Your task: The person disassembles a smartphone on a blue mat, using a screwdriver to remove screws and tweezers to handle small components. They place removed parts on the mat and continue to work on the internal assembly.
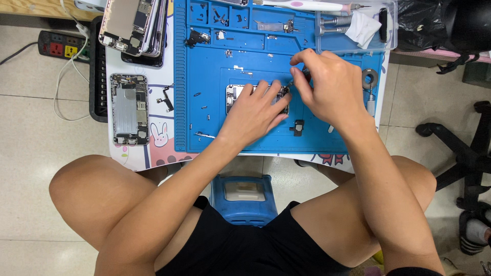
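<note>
An opened phone body (234,95) lies in the middle of a blue repair mat (204,76). My left hand (254,113) rests flat on it with fingers spread, pressing it down. My right hand (327,87) hovers just right of it, fingers pinched around a thin tool (295,81) whose tip reaches the phone's right end. Most of the phone is hidden under my left hand. A small black part (298,127) lies on the mat below my right hand.
Another opened phone shell (129,109) lies left of the mat. A stack of phone shells (134,25) sits at top left beside a power strip (64,47). A clear tray (358,23) with tools is top right. Small screws dot the mat. A blue stool (244,197) is below.
</note>
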